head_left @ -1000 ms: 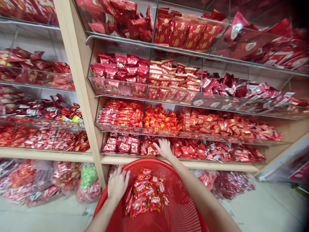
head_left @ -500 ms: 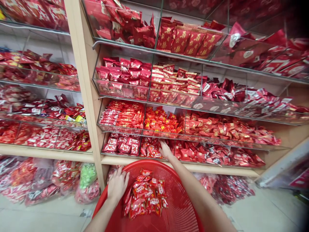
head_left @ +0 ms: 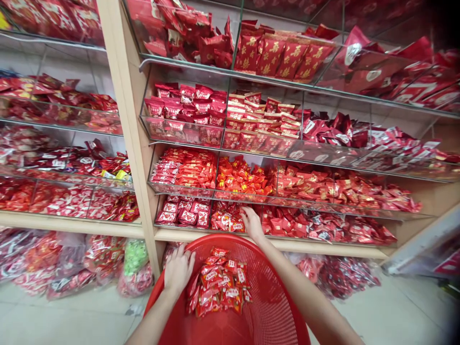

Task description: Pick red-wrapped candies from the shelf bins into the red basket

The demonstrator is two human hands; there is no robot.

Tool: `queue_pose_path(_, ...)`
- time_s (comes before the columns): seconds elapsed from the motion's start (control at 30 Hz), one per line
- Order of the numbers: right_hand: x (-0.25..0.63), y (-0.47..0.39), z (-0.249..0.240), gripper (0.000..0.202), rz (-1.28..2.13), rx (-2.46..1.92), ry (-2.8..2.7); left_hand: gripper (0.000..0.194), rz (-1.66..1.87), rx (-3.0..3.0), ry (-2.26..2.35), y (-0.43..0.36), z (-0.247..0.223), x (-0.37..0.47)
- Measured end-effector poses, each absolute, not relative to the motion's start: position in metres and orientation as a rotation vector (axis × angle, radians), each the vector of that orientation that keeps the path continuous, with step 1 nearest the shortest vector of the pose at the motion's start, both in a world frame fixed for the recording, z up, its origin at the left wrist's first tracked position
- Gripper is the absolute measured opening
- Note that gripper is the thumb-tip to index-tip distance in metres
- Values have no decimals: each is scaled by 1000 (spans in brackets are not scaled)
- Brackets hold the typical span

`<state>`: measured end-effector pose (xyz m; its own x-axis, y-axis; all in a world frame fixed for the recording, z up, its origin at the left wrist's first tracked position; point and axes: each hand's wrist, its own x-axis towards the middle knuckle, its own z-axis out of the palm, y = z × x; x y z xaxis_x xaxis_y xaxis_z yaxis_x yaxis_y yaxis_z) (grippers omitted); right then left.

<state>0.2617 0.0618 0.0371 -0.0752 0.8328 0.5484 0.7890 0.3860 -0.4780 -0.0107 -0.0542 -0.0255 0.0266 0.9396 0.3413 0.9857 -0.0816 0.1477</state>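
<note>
My left hand (head_left: 178,269) rests over the left rim of a red plastic basket (head_left: 278,306), fingers hooked onto its edge. Inside the basket lies a heap of small red candy packets (head_left: 217,285) with white lettering. My right hand (head_left: 253,224) reaches across the far rim to a lowest-shelf compartment. Its fingers are slightly bent and apart, beside similar red packets (head_left: 227,220); nothing shows clearly between them. The fingertips partly overlap the packets, so contact is hard to tell. Square red-and-white packets (head_left: 185,213) fill the compartment to the left.
Clear dividers and front panels split the wooden shelves (head_left: 124,96) into compartments of red packets. A shelf lip (head_left: 212,194) runs just above my right hand. Bulk bags (head_left: 134,270) lie under the lower board at left, others (head_left: 345,278) at right, on the tiled floor (head_left: 388,316).
My right hand has shifted slightly right, and its fingers show more fully at the front of the compartment. My left hand stays on the basket rim. The view has moved slightly.
</note>
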Motion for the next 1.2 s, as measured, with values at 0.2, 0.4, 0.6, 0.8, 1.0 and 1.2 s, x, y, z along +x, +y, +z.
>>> queue_pose_path(0.2, 221, -21, 17, 39, 360, -1198, -1615, 45, -608, -2164, -2025, -53, -27, -7)
queue_pose_path(0.4, 190, -47, -3, 39, 1295, -1034, -1339, 32, -1054, -2264, -1798, -57, -30, 0)
queue_pose_path(0.6, 204, -53, -10, 31, 1878, -815, -968, 39, -1656, -2601, -1926, -61, -32, 22)
queue_pose_path(0.8, 203, -57, -18, 35, 1899, -865, -978, 42, -2283, -2447, -2297, -51, -35, 29)
queue_pose_path(1.0, 201, -50, -28, 40, 1736, -1051, -1021, 35, -2332, -2498, -2522, -53, -26, 24)
queue_pose_path(1.2, 198, -47, -24, 43, 1646, -1002, -970, 31, -2438, -2392, -2372, -45, -22, 29)
